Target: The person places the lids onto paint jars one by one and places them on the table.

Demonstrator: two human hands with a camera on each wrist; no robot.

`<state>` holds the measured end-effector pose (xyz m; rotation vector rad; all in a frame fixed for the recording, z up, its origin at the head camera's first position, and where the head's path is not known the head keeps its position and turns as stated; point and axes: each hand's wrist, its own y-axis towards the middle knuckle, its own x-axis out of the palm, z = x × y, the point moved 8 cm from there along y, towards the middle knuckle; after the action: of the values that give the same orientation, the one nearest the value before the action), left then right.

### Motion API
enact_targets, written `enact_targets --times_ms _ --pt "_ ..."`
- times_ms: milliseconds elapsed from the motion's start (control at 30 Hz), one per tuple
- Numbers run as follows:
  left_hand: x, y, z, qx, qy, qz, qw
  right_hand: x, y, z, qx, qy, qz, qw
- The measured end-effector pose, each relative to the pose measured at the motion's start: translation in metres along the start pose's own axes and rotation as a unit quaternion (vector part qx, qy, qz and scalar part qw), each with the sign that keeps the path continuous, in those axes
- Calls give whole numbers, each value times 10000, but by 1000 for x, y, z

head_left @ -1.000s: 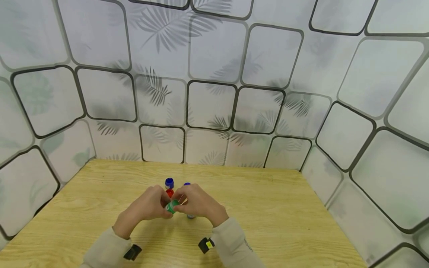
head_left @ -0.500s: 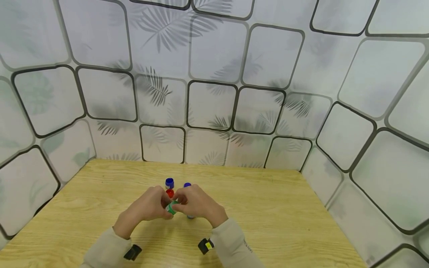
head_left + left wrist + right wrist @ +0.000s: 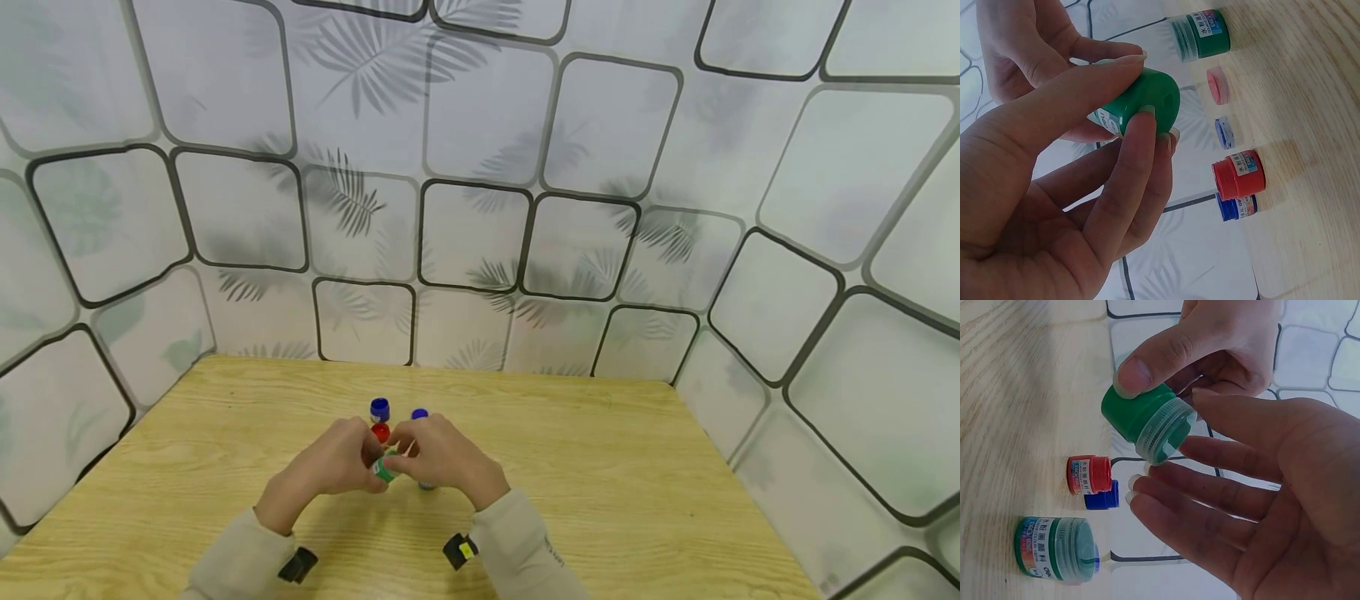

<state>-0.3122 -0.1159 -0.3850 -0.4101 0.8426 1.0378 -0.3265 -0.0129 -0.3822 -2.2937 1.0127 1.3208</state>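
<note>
Left grip (image 3: pixel 333 458) pinches green jar (image 3: pixel 1141 420) (clear-lidded, tilted)

Bright head view, dimmer wrist views

Even light fills the head view: faint shadows on the yellow wood-grain table (image 3: pixel 585 500), pale patterned wall (image 3: pixel 480 233) stretched toward the edges, small green plastic jar (image 3: pixel 383 470) too soft to read. Wrist views look greyer, sharper.

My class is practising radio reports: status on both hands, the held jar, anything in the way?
Left hand gripping green jar. Right hand at its clear lid. Lid on. Nothing seen blocking; red jar, blue jar, second green jar standing aside.
</note>
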Motion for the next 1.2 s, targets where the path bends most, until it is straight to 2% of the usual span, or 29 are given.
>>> enact_targets --times_ms 267,467,833,1200 --pt "-2 -1 -1 -103 -22 23 9999 -1 -1 -7 -311 186 -117 9993" --pt "-1 -1 -2 -95 -30 40 9999 1 0 -6 -379 238 -147 9989" --pt "-1 0 -3 -100 -74 -13 9999 1 0 -5 -259 -88 -130 9995" --pt "-1 2 -1 -52 -64 -3 10000 2 -1 -1 -41 185 -180 9997"
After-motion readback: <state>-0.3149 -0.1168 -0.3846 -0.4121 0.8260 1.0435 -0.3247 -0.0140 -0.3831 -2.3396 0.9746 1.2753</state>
